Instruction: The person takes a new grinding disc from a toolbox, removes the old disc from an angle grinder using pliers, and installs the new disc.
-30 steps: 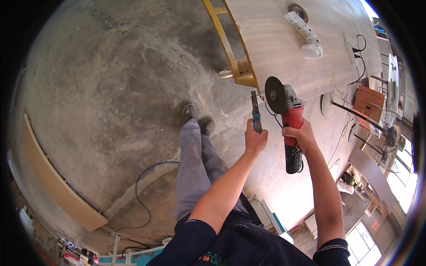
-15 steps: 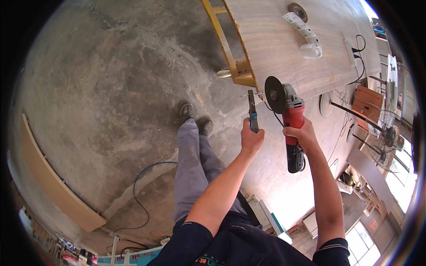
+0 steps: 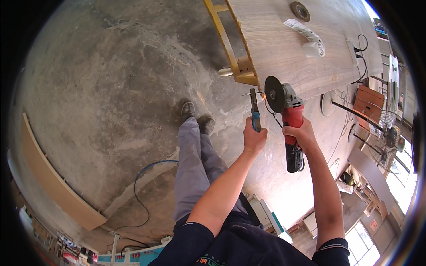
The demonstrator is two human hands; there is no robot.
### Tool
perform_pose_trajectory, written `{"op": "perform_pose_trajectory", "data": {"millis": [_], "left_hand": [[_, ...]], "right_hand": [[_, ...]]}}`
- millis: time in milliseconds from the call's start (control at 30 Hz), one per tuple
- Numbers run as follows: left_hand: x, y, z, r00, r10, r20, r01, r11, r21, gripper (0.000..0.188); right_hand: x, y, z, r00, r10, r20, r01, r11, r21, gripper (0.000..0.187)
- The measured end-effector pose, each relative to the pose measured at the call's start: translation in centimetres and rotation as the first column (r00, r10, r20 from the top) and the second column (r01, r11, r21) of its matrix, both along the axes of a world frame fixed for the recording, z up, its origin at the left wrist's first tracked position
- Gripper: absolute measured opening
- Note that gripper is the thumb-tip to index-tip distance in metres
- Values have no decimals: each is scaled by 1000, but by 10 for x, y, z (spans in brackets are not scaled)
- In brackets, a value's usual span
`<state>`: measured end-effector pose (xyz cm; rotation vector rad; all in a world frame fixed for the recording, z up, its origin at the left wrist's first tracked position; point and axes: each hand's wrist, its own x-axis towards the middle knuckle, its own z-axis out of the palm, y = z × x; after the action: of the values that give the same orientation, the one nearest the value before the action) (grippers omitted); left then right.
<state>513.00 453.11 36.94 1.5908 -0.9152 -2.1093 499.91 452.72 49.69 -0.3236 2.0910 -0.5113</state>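
My left hand point(image 3: 254, 139) is closed round pliers point(image 3: 255, 110) with blue grips, their jaws pointing away from me. A thin metal rod point(image 3: 247, 94) sticks out crosswise at the jaws. Its right end meets the edge of the dark disc point(image 3: 274, 94) of an angle grinder, with an orange glow at the contact and faint spark streaks falling below. My right hand point(image 3: 303, 135) is wrapped round the red and black body of the angle grinder point(image 3: 293, 116), held upright. Whether the disc spins cannot be seen directly.
Just beyond my hands stands a wood-topped table point(image 3: 266, 48) on a yellow frame point(image 3: 224, 37). It bears a roll of white labels point(image 3: 313, 48), a round disc point(image 3: 300, 11) and a power strip point(image 3: 352, 51). Fans point(image 3: 385, 133) stand right; a blue hose point(image 3: 136, 188) lies on the floor.
An orange glow and spark streaks show now at the disc and rod. My left hand and the pliers have shifted slightly right. The grinder has barely moved.
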Motion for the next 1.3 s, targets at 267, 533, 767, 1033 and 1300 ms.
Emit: {"op": "perform_pose_trajectory", "data": {"millis": [267, 533, 767, 1033, 1300], "left_hand": [[1, -3, 4, 1000, -1, 5, 1, 1000, 4, 19], [0, -2, 2, 1000, -15, 11, 15, 1000, 6, 20], [0, -3, 6, 1000, -7, 11, 7, 1000, 7, 21], [-2, 0, 4, 1000, 16, 10, -16, 1000, -15, 27], [-5, 4, -3, 1000, 20, 9, -20, 1000, -13, 33]], "right_hand": [[-2, 0, 0, 1000, 6, -15, -5, 1000, 30, 35], [2, -5, 5, 1000, -4, -4, 5, 999, 46, 34], [-1, 1, -2, 1000, 7, 4, -7, 1000, 8, 35], [3, -5, 2, 1000, 2, 4, -2, 1000, 28, 33], [0, -2, -4, 1000, 8, -9, -8, 1000, 26, 33]]}}
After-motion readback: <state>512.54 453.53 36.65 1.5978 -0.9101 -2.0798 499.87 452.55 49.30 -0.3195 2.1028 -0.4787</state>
